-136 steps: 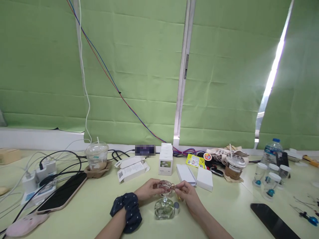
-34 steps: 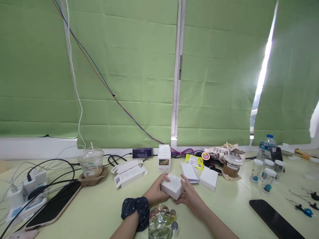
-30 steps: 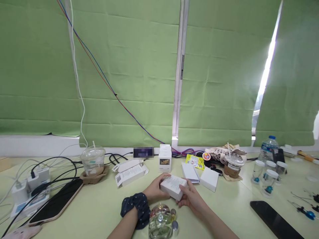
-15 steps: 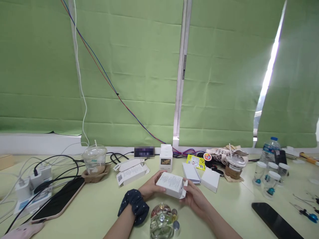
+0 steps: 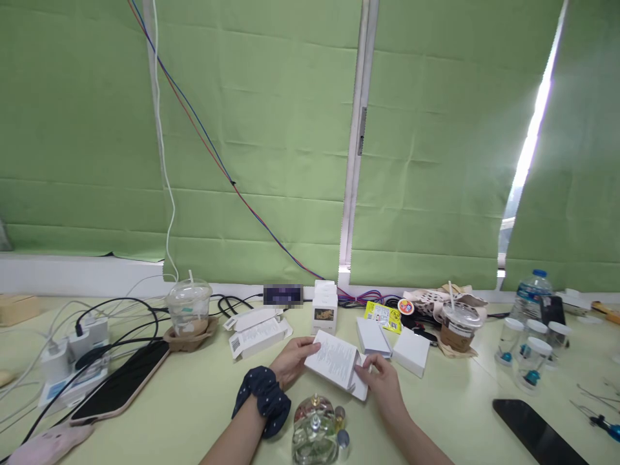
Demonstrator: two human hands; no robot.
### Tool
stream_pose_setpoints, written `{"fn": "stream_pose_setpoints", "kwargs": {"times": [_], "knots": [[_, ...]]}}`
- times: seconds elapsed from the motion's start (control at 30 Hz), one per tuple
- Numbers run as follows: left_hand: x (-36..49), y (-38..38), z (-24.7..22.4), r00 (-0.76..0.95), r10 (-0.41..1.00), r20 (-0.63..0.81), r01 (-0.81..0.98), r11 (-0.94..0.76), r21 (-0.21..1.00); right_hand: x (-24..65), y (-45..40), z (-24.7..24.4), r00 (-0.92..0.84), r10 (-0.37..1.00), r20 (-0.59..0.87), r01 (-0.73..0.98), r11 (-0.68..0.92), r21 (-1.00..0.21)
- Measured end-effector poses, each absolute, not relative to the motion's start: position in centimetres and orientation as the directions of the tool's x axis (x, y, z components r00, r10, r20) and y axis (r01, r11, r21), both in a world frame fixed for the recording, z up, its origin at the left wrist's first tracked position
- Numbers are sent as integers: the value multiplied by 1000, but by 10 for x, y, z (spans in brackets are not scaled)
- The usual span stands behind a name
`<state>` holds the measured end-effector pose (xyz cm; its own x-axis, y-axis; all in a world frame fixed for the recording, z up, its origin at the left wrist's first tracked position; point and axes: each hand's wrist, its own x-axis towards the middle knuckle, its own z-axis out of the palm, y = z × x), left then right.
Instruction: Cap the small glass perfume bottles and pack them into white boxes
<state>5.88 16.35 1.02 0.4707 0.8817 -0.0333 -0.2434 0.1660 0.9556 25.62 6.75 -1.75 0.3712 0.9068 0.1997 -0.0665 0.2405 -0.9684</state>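
A white printed box (image 5: 334,361) is held between both hands above the table, its flap end to the right. My left hand (image 5: 292,361) grips its left end, thumb on top. At the other end, my right hand (image 5: 382,381) pinches the open flap. Glass perfume bottles (image 5: 314,433) stand just below the box. Behind it is an upright white box with a picture (image 5: 324,314). Two plain white boxes (image 5: 372,338) (image 5: 411,352) lie to the right, and opened white cartons (image 5: 259,336) to the left.
A plastic cup (image 5: 188,313) in a cardboard holder, a phone (image 5: 121,381) and a power strip with cables (image 5: 72,381) sit left. On the right are an iced drink (image 5: 458,329), small lidded jars (image 5: 533,365), a water bottle (image 5: 533,294) and a black phone (image 5: 535,429).
The held box now looks flatter and its right-end flap is spread out further. My right hand has shifted slightly right and its fingers have moved on the flap. The view has shifted slightly.
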Motion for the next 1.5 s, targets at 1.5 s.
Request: {"fn": "stream_pose_setpoints", "kwargs": {"times": [1.5], "knots": [[73,157,11,377,923,81,-193,-7,981,268,72,-22,451,886,106,-63,151,-987]]}}
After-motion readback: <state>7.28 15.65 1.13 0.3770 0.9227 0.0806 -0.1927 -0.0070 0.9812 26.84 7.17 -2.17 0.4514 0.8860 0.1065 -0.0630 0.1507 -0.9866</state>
